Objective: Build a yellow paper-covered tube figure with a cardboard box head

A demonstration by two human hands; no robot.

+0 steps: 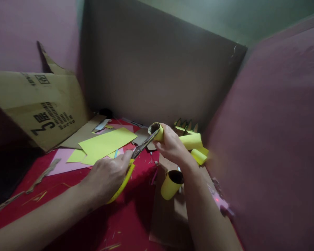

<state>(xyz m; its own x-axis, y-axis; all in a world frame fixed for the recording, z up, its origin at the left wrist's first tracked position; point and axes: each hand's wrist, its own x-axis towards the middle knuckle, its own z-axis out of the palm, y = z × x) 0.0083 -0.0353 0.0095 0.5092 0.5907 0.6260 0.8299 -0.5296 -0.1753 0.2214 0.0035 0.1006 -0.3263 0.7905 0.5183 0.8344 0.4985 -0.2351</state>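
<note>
My left hand (111,174) is closed around the yellow handle of a pair of scissors (143,146). Its blades point up and to the right, their tips at the rim of a short tube wrapped in yellow paper (158,133). That tube is gripped by my right hand (171,144), with its dark open end turned toward me. Below my right wrist, a second yellow paper-covered tube (169,188) stands tilted on a piece of cardboard (163,223). Whether the blades are biting into the rim is too small to tell.
Yellow paper sheets (107,144) lie over pink paper (62,160) at the left. A large cardboard box (42,104) stands behind them. More rolled yellow paper (192,141) sits beyond my right wrist, near a hot-glue gun (218,200). Scraps litter the red table cover (136,212).
</note>
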